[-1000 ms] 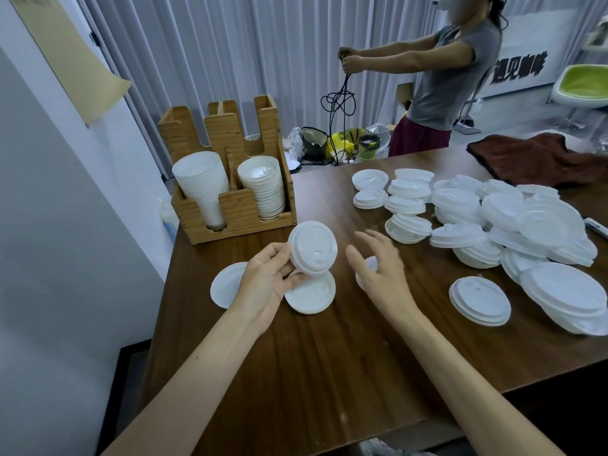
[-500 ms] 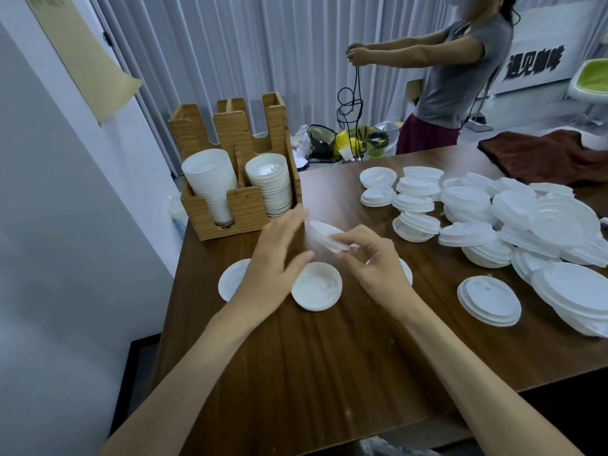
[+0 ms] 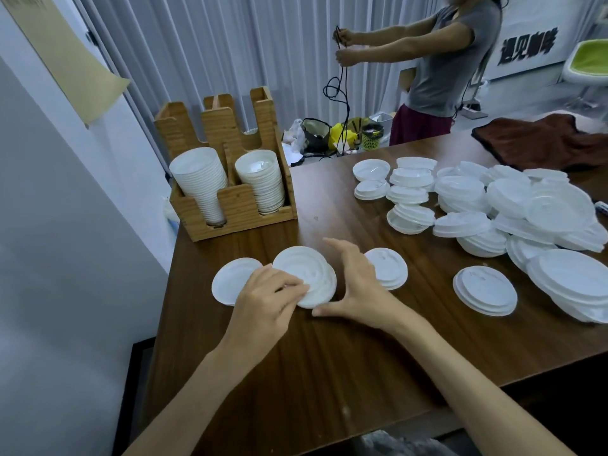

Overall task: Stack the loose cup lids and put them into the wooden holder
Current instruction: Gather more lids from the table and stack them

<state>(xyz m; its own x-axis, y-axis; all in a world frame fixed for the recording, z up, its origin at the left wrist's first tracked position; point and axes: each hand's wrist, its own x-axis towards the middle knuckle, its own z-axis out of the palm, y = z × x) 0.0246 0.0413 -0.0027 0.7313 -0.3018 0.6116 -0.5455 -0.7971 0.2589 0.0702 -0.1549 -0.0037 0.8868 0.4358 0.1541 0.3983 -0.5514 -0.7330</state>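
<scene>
Near the table's front left lies a small stack of white cup lids (image 3: 307, 274). My left hand (image 3: 266, 301) grips its left edge, fingertips curled on top. My right hand (image 3: 357, 284) is spread beside its right edge, fingers straight and thumb toward me. One single lid (image 3: 228, 279) lies to the left, partly under my left hand. Another lid (image 3: 391, 268) lies just behind my right hand. The wooden holder (image 3: 237, 209) stands at the table's back left. It holds two leaning lid stacks, one on the left (image 3: 200, 179) and one on the right (image 3: 260, 179).
A big heap of loose lids (image 3: 493, 205) covers the table's right side, with a low stack (image 3: 483, 291) nearer me. A brown cloth (image 3: 543, 143) lies at the far right. A person (image 3: 444, 60) handles a black cord behind the table. A wall runs along the left.
The lid I held up in my left hand has come down onto the lid on the table. My right hand moved from the lid on the right to the stack's edge.
</scene>
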